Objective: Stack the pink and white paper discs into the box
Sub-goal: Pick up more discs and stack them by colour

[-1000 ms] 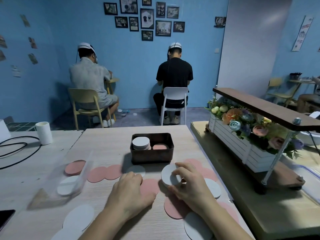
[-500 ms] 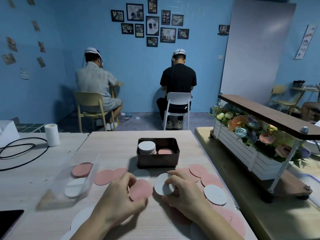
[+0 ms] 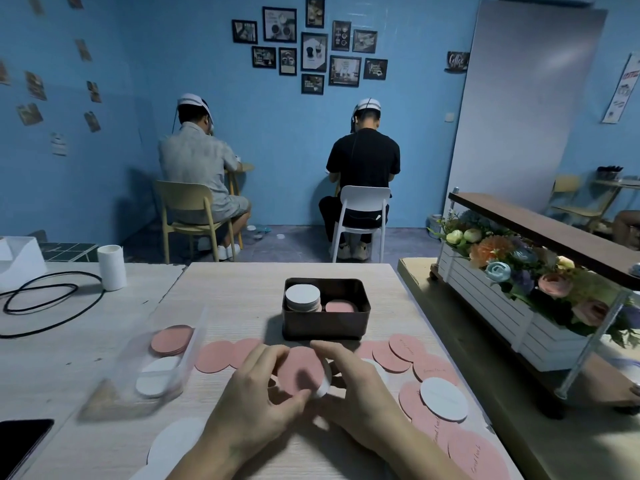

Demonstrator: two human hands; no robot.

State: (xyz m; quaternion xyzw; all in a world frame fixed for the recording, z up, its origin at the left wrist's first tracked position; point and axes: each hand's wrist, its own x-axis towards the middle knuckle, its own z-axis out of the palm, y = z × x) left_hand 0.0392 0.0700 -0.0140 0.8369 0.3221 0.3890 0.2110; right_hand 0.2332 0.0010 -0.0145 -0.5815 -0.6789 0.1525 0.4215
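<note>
My left hand point(image 3: 256, 393) pinches a round pink paper disc point(image 3: 299, 370) by its edge. My right hand point(image 3: 360, 389) curls round a round white paper disc point(image 3: 324, 384) tucked behind it, both just in front of the dark brown rectangular metal box point(image 3: 325, 329). If I carry the two colours over pressed together, they may drop as one onto the wrong pile. The tall white stack point(image 3: 302, 296) at the box's left end reaches the rim and a clumsy finger could topple it onto the lower pink stack point(image 3: 341, 306) at its right end.
</note>
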